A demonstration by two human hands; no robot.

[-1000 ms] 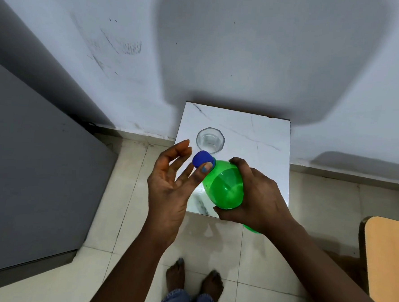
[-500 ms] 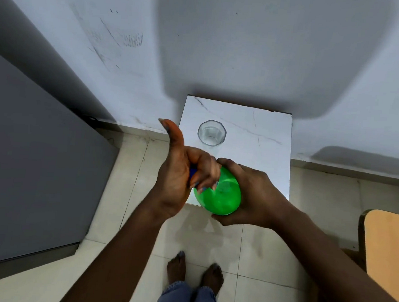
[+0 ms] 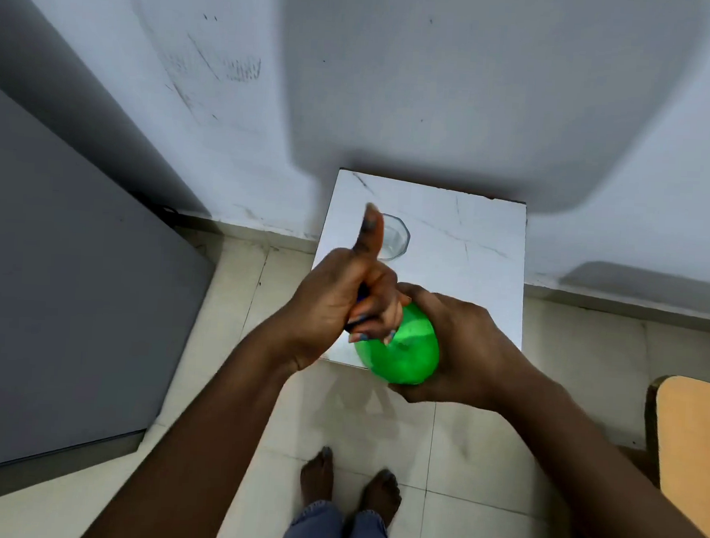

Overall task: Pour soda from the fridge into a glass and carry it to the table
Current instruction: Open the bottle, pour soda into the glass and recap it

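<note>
A green soda bottle (image 3: pixel 402 350) is held over the near edge of a small white marble-topped stand (image 3: pixel 471 251). My right hand (image 3: pixel 464 350) wraps around the bottle's body. My left hand (image 3: pixel 342 305) is closed over the blue cap (image 3: pixel 359 310), which is mostly hidden by my fingers, and the thumb sticks up. An empty clear glass (image 3: pixel 394 240) stands upright on the stand behind my left thumb, partly covered by it.
A grey fridge (image 3: pixel 54 271) fills the left side. A wooden table edge (image 3: pixel 691 447) shows at the right. The pale wall rises just behind the stand. My bare feet (image 3: pixel 348 489) stand on the tiled floor below.
My left hand went from open beside the blue cap to closed around it, and has since turned so the thumb points further right. The bottle stays in my right hand.
</note>
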